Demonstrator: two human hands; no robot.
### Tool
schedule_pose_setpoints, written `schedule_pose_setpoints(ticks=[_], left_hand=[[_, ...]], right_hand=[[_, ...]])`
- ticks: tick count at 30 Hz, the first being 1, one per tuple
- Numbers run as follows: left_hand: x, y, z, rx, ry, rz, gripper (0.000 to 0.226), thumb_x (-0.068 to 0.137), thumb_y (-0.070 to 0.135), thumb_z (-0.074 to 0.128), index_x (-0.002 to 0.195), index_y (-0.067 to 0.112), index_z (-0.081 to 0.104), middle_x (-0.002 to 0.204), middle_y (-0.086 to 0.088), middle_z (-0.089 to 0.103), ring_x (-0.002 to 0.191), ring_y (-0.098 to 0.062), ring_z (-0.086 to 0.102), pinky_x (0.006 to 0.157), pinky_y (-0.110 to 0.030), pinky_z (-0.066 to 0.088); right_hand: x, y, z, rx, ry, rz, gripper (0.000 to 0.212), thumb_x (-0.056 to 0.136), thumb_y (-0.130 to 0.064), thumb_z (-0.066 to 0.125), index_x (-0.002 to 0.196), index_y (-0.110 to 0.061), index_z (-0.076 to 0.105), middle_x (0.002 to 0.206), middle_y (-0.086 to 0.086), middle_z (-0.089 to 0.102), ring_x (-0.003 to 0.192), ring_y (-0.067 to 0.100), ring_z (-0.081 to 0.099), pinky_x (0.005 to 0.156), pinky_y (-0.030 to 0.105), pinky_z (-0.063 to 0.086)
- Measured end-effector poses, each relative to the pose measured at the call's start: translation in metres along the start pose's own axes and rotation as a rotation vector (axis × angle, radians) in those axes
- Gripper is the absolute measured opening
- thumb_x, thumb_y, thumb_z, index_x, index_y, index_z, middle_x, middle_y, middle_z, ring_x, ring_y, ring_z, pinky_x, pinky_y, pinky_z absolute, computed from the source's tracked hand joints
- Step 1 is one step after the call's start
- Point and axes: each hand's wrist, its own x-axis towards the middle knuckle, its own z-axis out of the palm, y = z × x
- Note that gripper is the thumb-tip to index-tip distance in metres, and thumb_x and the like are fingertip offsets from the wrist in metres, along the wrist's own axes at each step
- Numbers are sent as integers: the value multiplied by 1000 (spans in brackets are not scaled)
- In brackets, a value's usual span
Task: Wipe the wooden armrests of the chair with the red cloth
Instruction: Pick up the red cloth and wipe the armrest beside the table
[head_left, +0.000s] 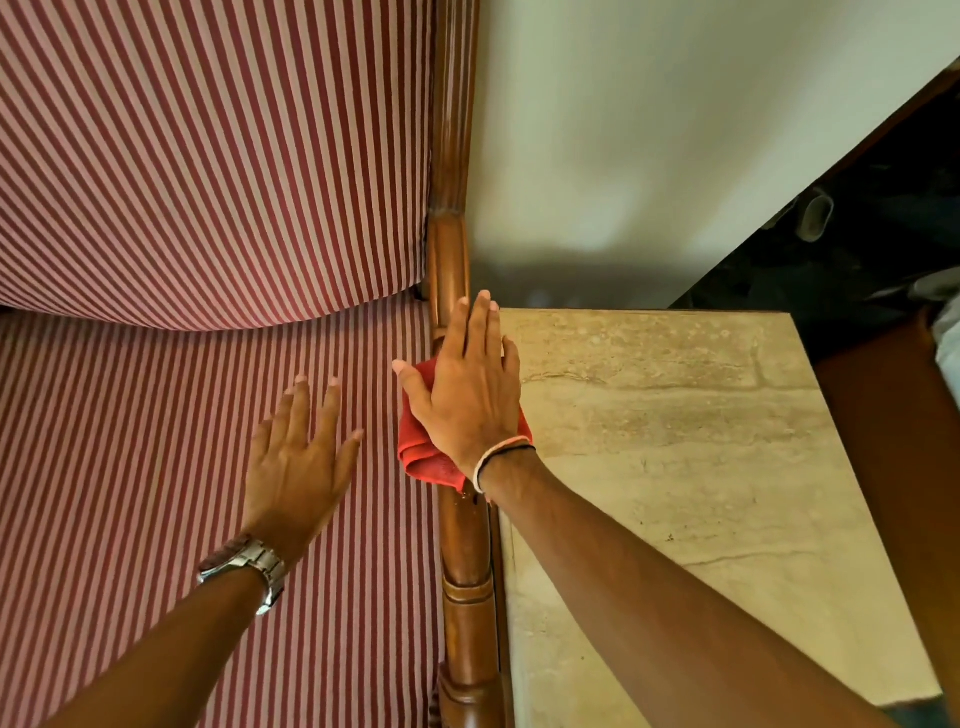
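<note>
The chair's right wooden armrest (464, 540) runs from the bottom of the view up to the backrest post. The red cloth (422, 454) lies folded on top of it, halfway along. My right hand (470, 389) lies flat on the cloth with fingers stretched out, pressing it onto the wood; most of the cloth is hidden under the palm. My left hand (296, 462) hovers with spread fingers over the striped seat cushion (156, 441), left of the armrest, holding nothing.
A beige stone-topped side table (701, 467) stands directly against the armrest on the right. Behind it is a pale wall (649, 130). The striped backrest (208, 156) fills the upper left. A dark gap with clutter lies at the far right.
</note>
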Motion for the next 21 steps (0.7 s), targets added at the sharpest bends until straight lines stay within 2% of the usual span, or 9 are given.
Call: schedule_pose_setpoints(ticks=[4,8,12,21], left_hand=[[10,2,32,-33,-31,40,82,94,63,16,161,17,15,167,-26,12,154,-42,19,122,-59,24],[9,4,63,-56,-79,72,90,90,71,5,161,18,12,168,-25,5,155,-42,11,124,-60,16],[2,3,81,-40,-48,80,81,95,62,19,161,14,17,167,-27,9,155,-44,14,123,-63,15],[-5,2,94,19,31,69,76,99,57,21,161,14,16,167,-26,11,155,-41,15,124,-59,17]], right_hand=[[1,3,10,27,14,4,92,98,-63,38,161,-5,3,171,18,3,159,31,4,128,48,19],[3,2,15,18,33,4,91,98,-56,44,161,-3,6,171,19,7,159,31,9,127,47,22],[5,2,20,19,42,4,92,97,-55,47,161,-4,5,171,19,8,159,31,10,128,45,21],[1,-2,20,-7,44,51,92,97,-52,48,160,-2,4,169,25,10,157,37,14,126,45,27]])
